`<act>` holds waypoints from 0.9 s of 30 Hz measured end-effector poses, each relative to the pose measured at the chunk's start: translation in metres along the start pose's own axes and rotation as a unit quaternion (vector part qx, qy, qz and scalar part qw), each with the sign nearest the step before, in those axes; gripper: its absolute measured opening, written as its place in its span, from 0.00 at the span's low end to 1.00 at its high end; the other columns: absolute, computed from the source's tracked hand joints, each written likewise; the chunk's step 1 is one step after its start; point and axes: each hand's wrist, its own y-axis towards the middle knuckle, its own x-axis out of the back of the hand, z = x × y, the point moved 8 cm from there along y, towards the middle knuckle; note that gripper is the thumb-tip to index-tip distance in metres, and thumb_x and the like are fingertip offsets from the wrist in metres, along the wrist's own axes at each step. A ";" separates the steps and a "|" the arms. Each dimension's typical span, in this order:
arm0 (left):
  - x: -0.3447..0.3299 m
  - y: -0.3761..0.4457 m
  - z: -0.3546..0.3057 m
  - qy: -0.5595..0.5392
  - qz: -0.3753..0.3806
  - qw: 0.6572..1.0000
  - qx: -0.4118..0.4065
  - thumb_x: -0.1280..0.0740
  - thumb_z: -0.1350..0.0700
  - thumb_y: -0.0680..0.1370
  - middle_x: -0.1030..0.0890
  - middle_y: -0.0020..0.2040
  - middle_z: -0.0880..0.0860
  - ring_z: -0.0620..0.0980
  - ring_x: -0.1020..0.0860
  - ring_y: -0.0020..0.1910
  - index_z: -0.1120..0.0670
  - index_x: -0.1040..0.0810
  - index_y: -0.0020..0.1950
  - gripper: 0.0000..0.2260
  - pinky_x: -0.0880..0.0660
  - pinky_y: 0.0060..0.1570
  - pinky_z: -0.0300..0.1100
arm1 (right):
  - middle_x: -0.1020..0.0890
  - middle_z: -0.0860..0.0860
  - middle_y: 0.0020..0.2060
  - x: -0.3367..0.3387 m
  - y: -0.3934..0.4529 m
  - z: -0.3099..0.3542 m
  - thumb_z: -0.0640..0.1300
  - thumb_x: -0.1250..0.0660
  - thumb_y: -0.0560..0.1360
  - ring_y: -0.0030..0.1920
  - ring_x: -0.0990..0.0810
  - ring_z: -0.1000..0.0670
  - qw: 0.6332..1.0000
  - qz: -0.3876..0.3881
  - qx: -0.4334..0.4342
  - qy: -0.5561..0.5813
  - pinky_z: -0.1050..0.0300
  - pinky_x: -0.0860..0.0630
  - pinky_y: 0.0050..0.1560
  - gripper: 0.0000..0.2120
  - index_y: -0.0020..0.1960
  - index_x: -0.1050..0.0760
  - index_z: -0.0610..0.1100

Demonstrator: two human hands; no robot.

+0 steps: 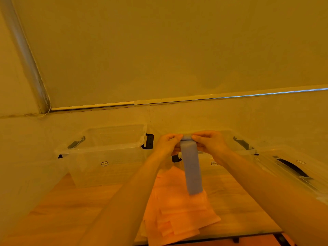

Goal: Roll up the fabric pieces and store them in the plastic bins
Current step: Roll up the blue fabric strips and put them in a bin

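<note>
left clear plastic bin (106, 153) sits open on the worktop (71, 201), its small label unreadable. my left hand (167, 142) and right hand (208, 142) pinch the rolled top of the blue fabric strip (192, 171); it hangs limp and light, so i'd grip the edges. pink fabric pieces (177, 206) lie below.

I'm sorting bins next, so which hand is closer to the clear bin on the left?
Left. The left hand is just right of that clear bin, by its black latch; the right hand is farther right, across the blue strip.
</note>
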 end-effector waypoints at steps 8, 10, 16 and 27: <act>0.005 0.002 -0.004 0.015 -0.006 0.999 -0.030 0.34 0.59 0.78 0.20 0.45 0.55 0.50 0.21 0.44 0.59 0.20 0.55 0.08 0.25 0.40 0.38 | 0.16 0.45 0.43 -0.006 -0.002 -0.006 0.38 0.31 0.75 0.41 0.16 0.51 0.999 0.036 -0.022 0.016 0.59 0.19 0.36 0.05 0.50 0.21 0.41; 0.006 0.002 -0.006 0.014 -0.005 0.999 -0.034 0.33 0.60 0.78 0.20 0.45 0.55 0.50 0.22 0.44 0.60 0.20 0.55 0.08 0.25 0.39 0.38 | 0.16 0.46 0.38 -0.008 -0.002 -0.010 0.41 0.32 0.76 0.37 0.16 0.51 0.998 0.042 -0.044 0.022 0.59 0.19 0.35 0.03 0.45 0.21 0.43; 0.005 -0.001 -0.001 -0.014 -0.007 1.000 -0.014 0.34 0.57 0.79 0.20 0.46 0.54 0.48 0.21 0.42 0.56 0.21 0.56 0.08 0.24 0.37 0.35 | 0.15 0.47 0.40 -0.007 0.000 -0.012 0.39 0.33 0.76 0.38 0.15 0.52 0.999 0.027 -0.021 0.013 0.60 0.19 0.36 0.04 0.45 0.19 0.42; 0.006 0.001 -0.001 0.024 -0.013 0.999 -0.032 0.34 0.58 0.78 0.20 0.46 0.52 0.47 0.22 0.46 0.57 0.20 0.55 0.08 0.24 0.41 0.35 | 0.17 0.43 0.45 -0.009 -0.002 -0.012 0.35 0.32 0.74 0.42 0.16 0.49 0.997 0.034 -0.027 0.059 0.59 0.18 0.39 0.07 0.52 0.21 0.37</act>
